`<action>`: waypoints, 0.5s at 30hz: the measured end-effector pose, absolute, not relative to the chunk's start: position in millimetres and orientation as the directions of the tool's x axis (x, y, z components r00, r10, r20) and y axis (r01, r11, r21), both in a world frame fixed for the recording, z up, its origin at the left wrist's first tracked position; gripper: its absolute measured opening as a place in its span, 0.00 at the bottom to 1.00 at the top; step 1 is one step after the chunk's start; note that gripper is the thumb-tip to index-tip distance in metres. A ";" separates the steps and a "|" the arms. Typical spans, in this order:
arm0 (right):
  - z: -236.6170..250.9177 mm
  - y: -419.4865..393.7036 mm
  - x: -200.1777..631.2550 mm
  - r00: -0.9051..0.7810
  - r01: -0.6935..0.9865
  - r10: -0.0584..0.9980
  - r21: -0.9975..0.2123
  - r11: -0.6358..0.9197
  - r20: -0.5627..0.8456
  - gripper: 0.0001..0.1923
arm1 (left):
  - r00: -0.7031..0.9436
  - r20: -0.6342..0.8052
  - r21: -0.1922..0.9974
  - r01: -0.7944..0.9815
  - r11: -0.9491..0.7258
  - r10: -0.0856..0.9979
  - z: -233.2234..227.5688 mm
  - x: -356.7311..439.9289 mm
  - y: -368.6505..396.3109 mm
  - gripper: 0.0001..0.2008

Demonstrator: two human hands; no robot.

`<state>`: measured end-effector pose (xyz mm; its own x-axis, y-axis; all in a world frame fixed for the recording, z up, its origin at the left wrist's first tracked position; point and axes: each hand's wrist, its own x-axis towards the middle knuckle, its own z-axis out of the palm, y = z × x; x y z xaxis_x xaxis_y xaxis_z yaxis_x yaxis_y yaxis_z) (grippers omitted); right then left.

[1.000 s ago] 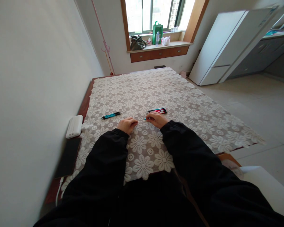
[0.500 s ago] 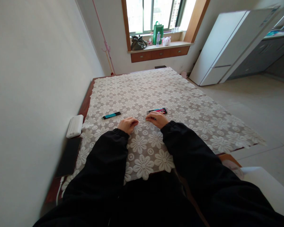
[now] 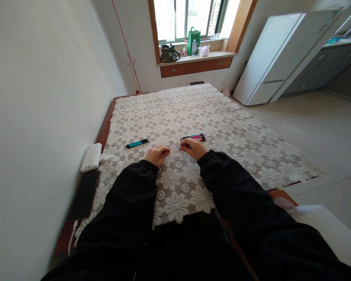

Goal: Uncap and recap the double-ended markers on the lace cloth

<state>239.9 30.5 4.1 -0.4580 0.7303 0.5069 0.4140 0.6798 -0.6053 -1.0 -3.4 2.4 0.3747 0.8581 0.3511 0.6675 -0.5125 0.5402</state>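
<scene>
Above the lace tablecloth, my left hand (image 3: 157,155) is closed in a pinch on one end of a thin pale stick (image 3: 174,150) that looks like a pen refill. My right hand (image 3: 194,148) is closed at the stick's other end, pinching a small teal piece (image 3: 178,147) there. Its exact shape is too small to tell. Just beyond the right hand lie several pens (image 3: 196,136), teal, red and black, partly hidden by its knuckles. Teal-and-black pens (image 3: 136,143) rest side by side to the left of my left hand.
A flower-patterned lace cloth (image 3: 169,113) covers the table. Along the left edge are a white power bank (image 3: 91,157), a black flat object (image 3: 83,195) and a white cable (image 3: 71,238). The wall is close on the left. A fridge (image 3: 275,58) stands at the far right.
A small teal piece now shows at my right fingertips, where the stick's end looked dark before. Both hands stay almost in place; the view has shifted slightly.
</scene>
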 end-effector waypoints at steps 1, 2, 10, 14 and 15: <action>4.3 30.1 239.5 -0.455 0.407 0.727 -0.606 0.683 0.514 0.13 | 0.375 0.354 0.541 0.665 -0.515 0.857 2.0 -1.1 -3.2 0.08; 4.5 29.7 239.3 -0.452 0.399 0.724 -0.608 0.687 0.522 0.13 | 0.376 0.357 0.543 0.661 -0.518 0.855 1.6 -1.1 -2.9 0.08; 5.7 28.6 238.8 -0.444 0.372 0.714 -0.614 0.696 0.541 0.14 | 0.369 0.365 0.565 0.642 -0.518 0.855 1.5 -0.8 -2.7 0.08; 5.3 28.8 238.6 -0.443 0.371 0.711 -0.610 0.700 0.547 0.13 | 0.362 0.366 0.573 0.638 -0.514 0.857 1.7 -0.6 -2.9 0.08; 5.1 28.8 238.6 -0.444 0.372 0.711 -0.610 0.700 0.545 0.13 | 0.364 0.366 0.573 0.637 -0.516 0.857 1.8 -0.5 -3.0 0.08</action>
